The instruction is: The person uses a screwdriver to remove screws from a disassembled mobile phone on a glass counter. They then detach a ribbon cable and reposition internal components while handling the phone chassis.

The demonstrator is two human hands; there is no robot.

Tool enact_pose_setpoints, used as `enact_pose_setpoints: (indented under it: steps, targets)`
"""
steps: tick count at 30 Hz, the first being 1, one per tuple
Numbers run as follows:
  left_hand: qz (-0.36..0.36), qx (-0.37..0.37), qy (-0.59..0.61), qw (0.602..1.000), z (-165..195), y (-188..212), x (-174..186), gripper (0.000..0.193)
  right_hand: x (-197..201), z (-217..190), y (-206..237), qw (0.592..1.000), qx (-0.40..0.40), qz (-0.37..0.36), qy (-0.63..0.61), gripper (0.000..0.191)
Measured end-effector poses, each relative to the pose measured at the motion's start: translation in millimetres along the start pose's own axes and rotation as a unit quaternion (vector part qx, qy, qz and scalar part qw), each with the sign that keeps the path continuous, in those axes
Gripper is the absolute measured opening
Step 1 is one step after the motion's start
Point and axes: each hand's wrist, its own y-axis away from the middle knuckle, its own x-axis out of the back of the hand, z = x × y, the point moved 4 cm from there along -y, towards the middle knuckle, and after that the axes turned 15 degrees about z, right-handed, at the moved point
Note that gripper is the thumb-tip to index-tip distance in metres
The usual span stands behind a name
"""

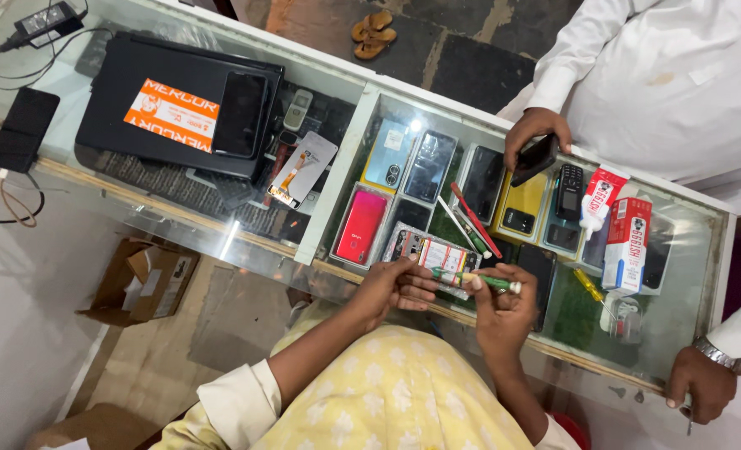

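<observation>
My left hand (394,285) rests on an opened phone (427,251) with its back off, lying on the glass counter top (320,242). Its fingers pinch the tip end of a green-handled screwdriver (479,280). My right hand (504,304) grips that screwdriver's handle, its white cap pointing right. Both hands are close together above the near edge of the counter. A red tool and a thin white tool (469,227) lie just beyond the phone.
Several phones lie under the glass. A black laptop (170,104) with an orange sticker sits left. A red-and-white box (627,243) and glue bottle (597,200) stand right. One person in white holds a black phone (535,157); another person's hand (702,385) grips the counter's right corner.
</observation>
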Motion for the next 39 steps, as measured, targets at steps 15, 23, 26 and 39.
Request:
enact_pose_setpoints:
  steps: [15,23,26,39]
  targets:
    - [0.097,-0.597,-0.447,0.659,55,4,37,0.071,16,8,-20,1.000,0.015,0.017,0.007,0.038]
    - [0.036,-0.540,-0.534,0.650,50,-8,27,0.120,22,6,-19,0.999,0.031,-0.004,0.010,0.039]
    - [0.024,-0.521,-0.527,0.672,53,-13,28,0.124,18,8,-18,0.999,0.030,-0.006,0.021,0.038]
    - [0.023,-0.513,-0.497,0.699,59,-14,31,0.121,-19,22,-22,0.995,0.055,-0.054,0.068,0.038]
